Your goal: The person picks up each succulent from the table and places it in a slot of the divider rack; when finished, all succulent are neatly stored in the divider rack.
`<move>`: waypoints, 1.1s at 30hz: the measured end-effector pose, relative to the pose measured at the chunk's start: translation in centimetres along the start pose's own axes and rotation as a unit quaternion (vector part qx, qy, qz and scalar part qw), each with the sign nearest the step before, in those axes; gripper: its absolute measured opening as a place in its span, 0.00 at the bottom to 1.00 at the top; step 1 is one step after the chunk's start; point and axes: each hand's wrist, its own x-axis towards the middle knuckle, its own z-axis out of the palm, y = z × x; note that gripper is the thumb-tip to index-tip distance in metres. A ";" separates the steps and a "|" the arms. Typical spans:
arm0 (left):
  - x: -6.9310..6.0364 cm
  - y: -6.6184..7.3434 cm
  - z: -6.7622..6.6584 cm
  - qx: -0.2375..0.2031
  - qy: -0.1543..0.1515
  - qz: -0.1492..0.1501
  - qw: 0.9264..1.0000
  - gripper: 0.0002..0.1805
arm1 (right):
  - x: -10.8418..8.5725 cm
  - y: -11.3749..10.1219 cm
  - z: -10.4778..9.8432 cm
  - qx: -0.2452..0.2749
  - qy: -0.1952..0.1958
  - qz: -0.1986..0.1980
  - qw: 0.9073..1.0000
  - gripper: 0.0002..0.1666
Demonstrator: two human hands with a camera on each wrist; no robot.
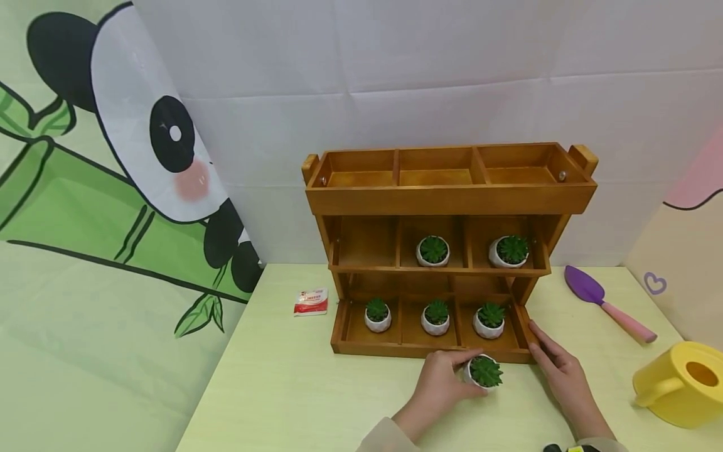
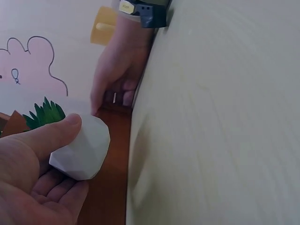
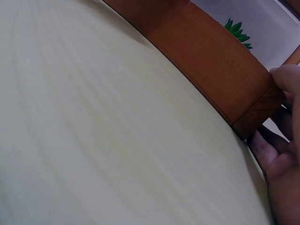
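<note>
My left hand (image 1: 443, 383) holds a small succulent in a white faceted pot (image 1: 481, 371) just in front of the wooden shelf (image 1: 452, 201). In the left wrist view, thumb and fingers pinch that white pot (image 2: 86, 150), its green leaves pointing left. My right hand (image 1: 565, 376) grips the lower tier's front right corner; in the right wrist view its thumb lies on the top edge of the wooden corner (image 3: 253, 93), with curled fingers at the outer side. Three potted succulents (image 1: 436, 317) stand in the bottom tier's compartments. Two more (image 1: 433, 251) are in the middle tier's centre and right compartments.
Right of the shelf lies a purple trowel (image 1: 587, 285) with a pink handle. A yellow watering can (image 1: 678, 386) stands at the right edge. Left of the shelf is a red and white packet (image 1: 310, 302). White cloth (image 1: 440, 94) hangs behind the pale table (image 1: 271, 389).
</note>
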 end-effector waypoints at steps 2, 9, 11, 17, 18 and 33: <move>-0.2 0.1 -0.8 -0.011 0.002 0.005 1.000 0.34 | 0.0 0.0 0.0 0.003 0.000 -0.002 1.000 0.34; -0.6 1.2 -3.9 -0.040 0.010 -0.010 0.999 0.35 | 0.0 0.0 0.0 0.017 0.003 -0.010 1.000 0.33; -0.6 1.6 -5.0 -0.037 0.012 -0.008 0.999 0.35 | 0.0 0.0 0.0 0.017 0.004 -0.011 1.000 0.33; -0.6 2.8 -8.1 -0.020 0.022 0.002 1.000 0.36 | 0.1 0.0 0.0 0.016 0.001 -0.007 1.000 0.33; -0.5 3.0 -8.5 -0.024 0.021 0.001 0.999 0.36 | 0.0 0.0 0.0 0.016 0.001 -0.006 1.000 0.34; 0.1 4.7 -15.4 -0.033 0.064 0.009 0.997 0.34 | 0.0 0.1 0.0 0.023 -0.004 0.001 1.000 0.34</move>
